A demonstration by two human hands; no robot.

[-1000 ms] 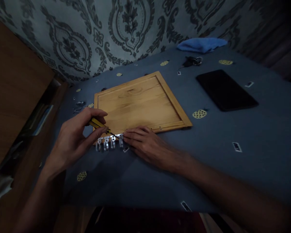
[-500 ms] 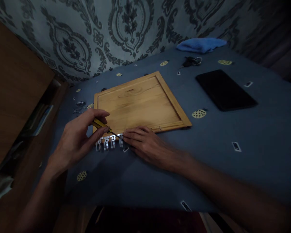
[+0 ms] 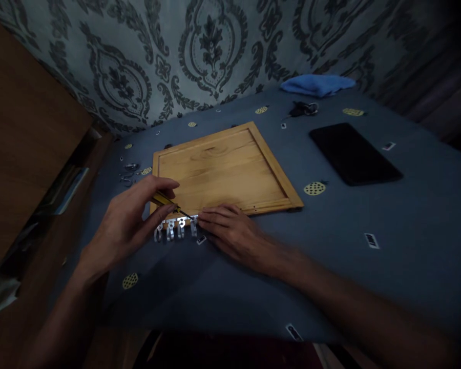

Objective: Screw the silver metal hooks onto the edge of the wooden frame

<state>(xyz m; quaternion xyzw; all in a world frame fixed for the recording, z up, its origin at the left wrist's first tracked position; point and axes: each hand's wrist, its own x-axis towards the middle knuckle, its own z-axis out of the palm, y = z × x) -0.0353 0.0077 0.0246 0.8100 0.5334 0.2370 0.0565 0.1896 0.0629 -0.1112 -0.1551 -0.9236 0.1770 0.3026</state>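
Four small hooks hang from the metal hook strip [image 3: 175,227], which lies on the blue tablecloth [image 3: 330,256] right against the near edge of the wooden board [image 3: 223,169]. Your left hand [image 3: 126,225] pinches the yellow-handled screwdriver [image 3: 162,199] between thumb and fingertips. It is a closed, light hold, and the dark shaft slants down to the strip's right end, which looks suited to fine turning rather than force. Your right hand [image 3: 230,233] grips nothing. Its fingers are stretched nearly flat, with the tips on or just beside that same end, apparently pinning the strip against the board so it cannot slide under the tip. Loose metal bits [image 3: 128,171] sit just left of the board, near your left hand. The black phone [image 3: 355,154], keys [image 3: 303,107] and blue cloth [image 3: 317,84] lie well apart from the work.
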